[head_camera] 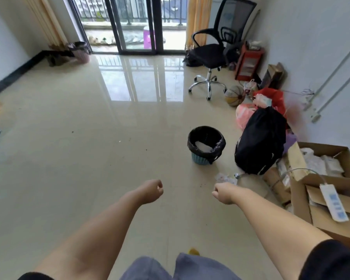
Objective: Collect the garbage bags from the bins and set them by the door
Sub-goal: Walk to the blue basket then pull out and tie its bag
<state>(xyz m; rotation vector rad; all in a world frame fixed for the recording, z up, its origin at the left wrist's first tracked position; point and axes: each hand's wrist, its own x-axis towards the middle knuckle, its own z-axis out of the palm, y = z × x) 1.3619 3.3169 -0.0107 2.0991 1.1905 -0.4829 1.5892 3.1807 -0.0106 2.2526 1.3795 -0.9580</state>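
A small blue bin [200,159] stands on the tiled floor right of centre, lined with a black garbage bag [206,138] folded over its rim, with white paper inside. A second bin [81,51] with a dark bag stands far left by the balcony door. My left hand [151,191] and my right hand [222,193] are both stretched forward, fingers curled shut and holding nothing, well short of the blue bin.
A black backpack [261,141] leans right of the bin, beside pink and red plastic bags [245,115] and a basketball [234,96]. Open cardboard boxes [319,178] line the right wall. An office chair [214,51] stands near the glass balcony door [137,25].
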